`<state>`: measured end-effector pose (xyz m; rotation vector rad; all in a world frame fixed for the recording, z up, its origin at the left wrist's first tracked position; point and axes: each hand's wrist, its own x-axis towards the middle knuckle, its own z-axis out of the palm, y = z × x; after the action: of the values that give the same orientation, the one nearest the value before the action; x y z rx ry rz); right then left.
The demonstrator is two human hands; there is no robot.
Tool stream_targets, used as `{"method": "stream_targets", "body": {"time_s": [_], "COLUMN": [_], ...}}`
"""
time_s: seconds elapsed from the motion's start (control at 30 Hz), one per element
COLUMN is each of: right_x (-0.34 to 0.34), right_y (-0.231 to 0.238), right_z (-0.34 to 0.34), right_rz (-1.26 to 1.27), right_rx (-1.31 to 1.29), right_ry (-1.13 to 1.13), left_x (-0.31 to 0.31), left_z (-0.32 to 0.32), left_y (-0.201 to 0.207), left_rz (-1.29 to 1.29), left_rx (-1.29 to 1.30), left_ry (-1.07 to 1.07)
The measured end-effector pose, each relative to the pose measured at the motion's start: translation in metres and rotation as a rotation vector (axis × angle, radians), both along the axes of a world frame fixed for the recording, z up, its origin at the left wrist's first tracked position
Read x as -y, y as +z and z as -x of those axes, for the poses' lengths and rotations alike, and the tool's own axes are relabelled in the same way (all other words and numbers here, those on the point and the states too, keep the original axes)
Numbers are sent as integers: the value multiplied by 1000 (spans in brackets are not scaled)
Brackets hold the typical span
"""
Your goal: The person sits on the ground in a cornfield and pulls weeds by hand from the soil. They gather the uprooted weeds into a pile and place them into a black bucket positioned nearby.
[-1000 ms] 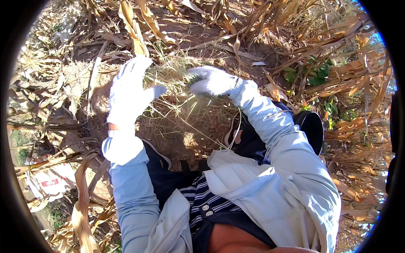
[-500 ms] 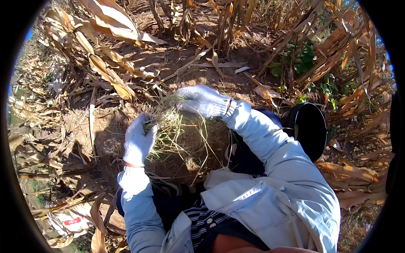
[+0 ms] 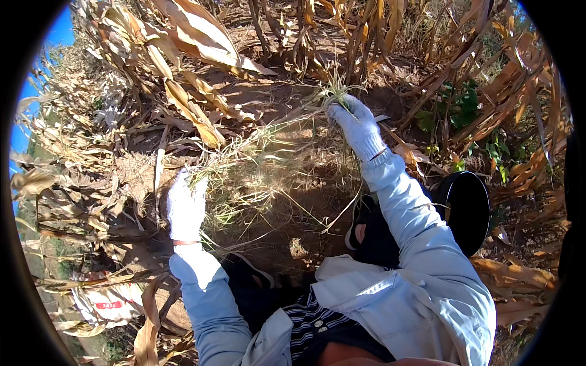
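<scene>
I wear white knitted gloves on both hands. In my right hand [image 3: 359, 127], one end of a bunch of dry grass [image 3: 262, 161] is gripped, with pale tips sticking out past the fingers. The bunch stretches loosely across to my left hand [image 3: 186, 206], whose fingers are closed on strands at its other end. Its stems are thin, yellow-green and tangled, and several hang down toward the soil between my feet. My right hand is farther away and higher in view than my left.
A black round container [image 3: 465, 213] stands right of my leg. At the lower left lies a white sack [image 3: 108, 303] with a red mark. Dry corn stalks [image 3: 366, 36] and leaves rise ahead and on both sides. Green leafy plants [image 3: 461, 107] grow at the right. My shoes [image 3: 250, 268] rest on bare soil.
My hands have moved apart: the right went away and to the right, the left slightly left. The grass, bunched between them before, is now drawn out into a long, loose span.
</scene>
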<state>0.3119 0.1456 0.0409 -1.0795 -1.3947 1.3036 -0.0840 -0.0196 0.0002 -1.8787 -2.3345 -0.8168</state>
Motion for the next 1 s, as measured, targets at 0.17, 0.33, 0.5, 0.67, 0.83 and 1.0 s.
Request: {"method": "stream_targets", "body": {"time_s": [0.17,0.33,0.5,0.67,0.83,1.0], "right_x": [-33,-53,-57,-18,26,45], "right_y": [-53,-41,-39,-33,-14,-21], "right_z": [-6,-41,-60,-31,22,51], "right_rz": [-202,-128,-204,-322,-364,-262], "right_rx": [-128,-344,-411,441,808,360], "right_ry": [-178,-449,-462,-27,343,676], "left_x": [20,17,37,22,20,9], "left_z": [13,20,58,22,-30,-83], "left_y": [4,17,3,8,8,11], "left_rz": [-20,10,-132,-112,22,186], "left_rx": [-1,39,24,-27,-106,-67], "left_ry": [74,231,328,199,-27,-299]}}
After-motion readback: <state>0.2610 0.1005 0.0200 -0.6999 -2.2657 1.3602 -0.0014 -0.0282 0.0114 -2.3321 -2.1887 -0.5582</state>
